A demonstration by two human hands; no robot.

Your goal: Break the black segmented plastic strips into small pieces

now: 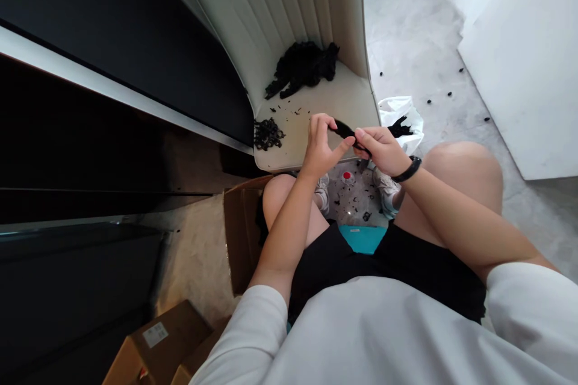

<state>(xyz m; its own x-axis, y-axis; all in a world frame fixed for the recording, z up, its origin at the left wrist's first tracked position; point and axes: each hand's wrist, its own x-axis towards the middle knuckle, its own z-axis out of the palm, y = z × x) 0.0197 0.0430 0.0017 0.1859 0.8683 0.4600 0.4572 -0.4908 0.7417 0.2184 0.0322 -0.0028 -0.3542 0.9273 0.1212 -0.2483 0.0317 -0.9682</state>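
Note:
A dark, narrow strip [344, 129] is stretched between my two hands, above the front edge of a cream padded chair [311, 109]. My left hand [321, 144] has its fingers curled round the strip's upper end, with the thumb reaching toward the middle. At the lower end, my right hand [380, 147] pinches the strip between thumb and fingers; a black band circles that wrist. A heap of black pieces [304, 66] lies at the back of the seat, and a smaller pile of black ring-like bits [268, 134] sits at its left front corner.
A white plastic bag [413, 130] holding black pieces stands right of the chair. Between my feet is a clear bottle with a red cap [347, 176], among black scraps. An open cardboard box [237, 240] is by my left leg; another box [169, 337] stands lower left. White panels [533, 72] are at right.

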